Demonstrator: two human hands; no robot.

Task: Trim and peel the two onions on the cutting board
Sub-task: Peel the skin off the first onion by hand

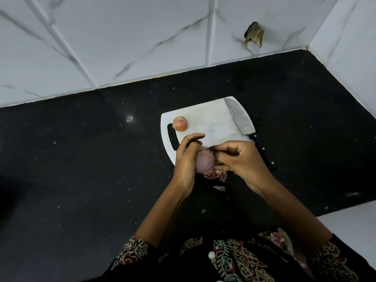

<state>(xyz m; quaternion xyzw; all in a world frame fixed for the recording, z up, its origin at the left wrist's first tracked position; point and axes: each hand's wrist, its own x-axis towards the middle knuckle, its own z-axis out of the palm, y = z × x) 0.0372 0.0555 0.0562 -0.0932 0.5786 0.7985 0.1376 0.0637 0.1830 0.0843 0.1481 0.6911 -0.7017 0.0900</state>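
Fingers of both hands hold purple onion; no writing legible

black speckled countertop, white marble-veined wall tiles, a broken hole in one tile

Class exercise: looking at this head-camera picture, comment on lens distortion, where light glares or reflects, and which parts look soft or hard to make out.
Head view: wide-angle bending bows the tile joints and counter edge; a small glare spot shines on the black counter left of the cutting board; the held onion and both hands look slightly soft; the knife handle nearly vanishes against the dark surface.
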